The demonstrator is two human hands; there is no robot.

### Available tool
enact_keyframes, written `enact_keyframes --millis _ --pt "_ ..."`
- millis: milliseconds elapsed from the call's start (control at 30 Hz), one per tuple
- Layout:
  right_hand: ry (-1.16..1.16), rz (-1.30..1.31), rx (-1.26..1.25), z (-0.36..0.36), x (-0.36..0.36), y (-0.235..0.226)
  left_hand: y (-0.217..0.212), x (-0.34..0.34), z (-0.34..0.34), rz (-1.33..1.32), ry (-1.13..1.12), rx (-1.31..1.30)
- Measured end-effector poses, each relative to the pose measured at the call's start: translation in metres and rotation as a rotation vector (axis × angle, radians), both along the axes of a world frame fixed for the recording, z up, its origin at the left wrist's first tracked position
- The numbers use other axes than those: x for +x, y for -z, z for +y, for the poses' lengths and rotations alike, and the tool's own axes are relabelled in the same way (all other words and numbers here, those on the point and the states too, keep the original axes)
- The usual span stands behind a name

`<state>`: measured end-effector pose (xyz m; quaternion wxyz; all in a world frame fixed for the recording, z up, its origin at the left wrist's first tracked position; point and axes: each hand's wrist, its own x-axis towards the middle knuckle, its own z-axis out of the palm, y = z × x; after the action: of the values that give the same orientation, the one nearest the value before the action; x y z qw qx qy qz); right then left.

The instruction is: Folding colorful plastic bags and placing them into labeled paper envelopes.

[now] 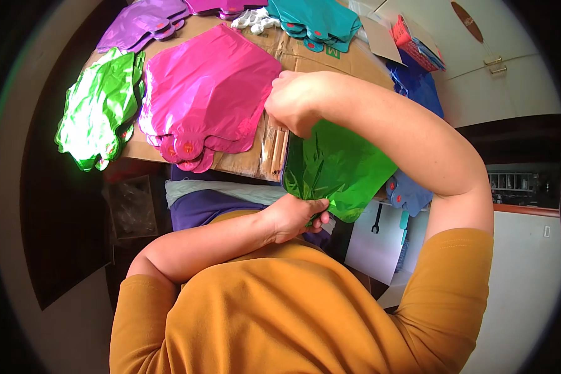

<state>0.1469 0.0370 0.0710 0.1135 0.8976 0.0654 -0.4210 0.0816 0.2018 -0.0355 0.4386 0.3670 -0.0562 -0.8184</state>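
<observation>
A shiny green foil piece (349, 165), flat like an uninflated balloon, hangs at the table's near edge in front of me. My left hand (298, 217) pinches its gathered, creased lower end between thumb and fingers. Higher up, my right hand (294, 103) is closed with curled fingers beside the right edge of a pink foil stack (209, 87). What those fingers hold is hidden, and my right forearm covers the upper part of the green foil.
Light green foil pieces (100, 106), a purple stack (143, 25) and a teal stack (318, 22) lie on cardboard (311, 62). A white bundle (255, 20) sits between them. Blue foil (410, 192) hangs at the right. A red basket (411, 43) stands near white cabinets (511, 87).
</observation>
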Motion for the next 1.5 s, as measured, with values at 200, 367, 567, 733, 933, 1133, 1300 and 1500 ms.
enact_keyframes --millis 200,367,567,733,933,1133,1300,1500 --pt "0.175 -0.345 0.245 -0.047 -0.001 0.004 0.012 0.008 -0.002 0.243 -0.043 0.067" --pt "0.013 -0.530 0.299 -0.063 -0.010 0.018 0.020 0.007 -0.002 0.416 -0.093 0.034" --pt "-0.157 -0.690 0.375 -0.067 -0.053 0.012 0.019 0.009 -0.003 0.512 -0.129 0.075" --pt "-0.335 -0.973 0.450 -0.074 -0.089 0.023 0.019 0.007 -0.003 0.528 -0.145 0.112" --pt "-0.476 -0.968 0.318 -0.080 -0.127 0.037 0.019 0.003 -0.002 0.479 -0.169 0.066" --pt "-0.475 -0.964 0.282 -0.091 -0.139 0.043 0.020 -0.001 -0.001 0.412 -0.190 0.024" --pt "-0.289 -1.048 0.382 -0.090 -0.137 0.043 0.020 -0.002 0.001 0.389 -0.199 0.033" --pt "0.547 -0.901 0.811 -0.075 -0.085 0.023 0.013 0.005 0.003 0.254 -0.150 -0.032"
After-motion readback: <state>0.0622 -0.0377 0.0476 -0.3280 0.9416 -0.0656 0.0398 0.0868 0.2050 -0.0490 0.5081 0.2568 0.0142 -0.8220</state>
